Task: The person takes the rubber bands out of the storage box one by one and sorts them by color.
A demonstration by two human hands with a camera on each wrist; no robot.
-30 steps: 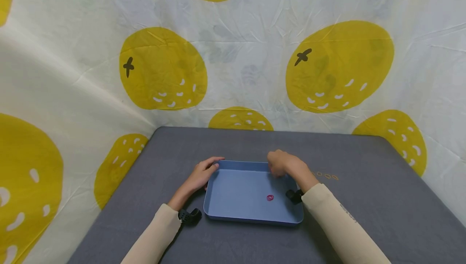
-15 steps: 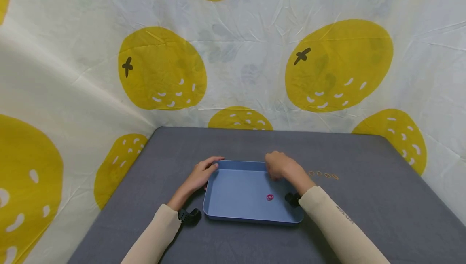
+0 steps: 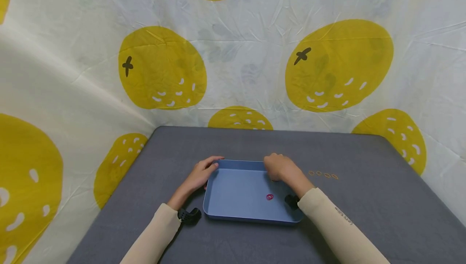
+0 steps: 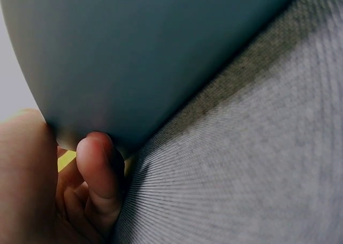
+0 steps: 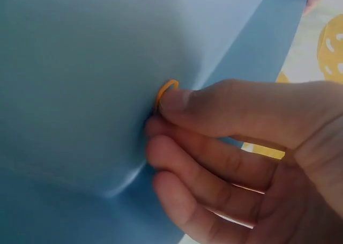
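With the right hand [image 3: 285, 169], I'm pinching an orange band [image 5: 167, 84] between thumb and fingers, low inside the blue tray [image 3: 236, 191] by its far wall; the left hand [image 3: 198, 176] is gripping its far left corner. I'm judging this a setting-down step; the next move is probably calling for easing those fingers apart.

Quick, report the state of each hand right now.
Left hand: closed on the blue tray at its far left corner.
Right hand: closed, pinching an orange rubber band inside the tray.
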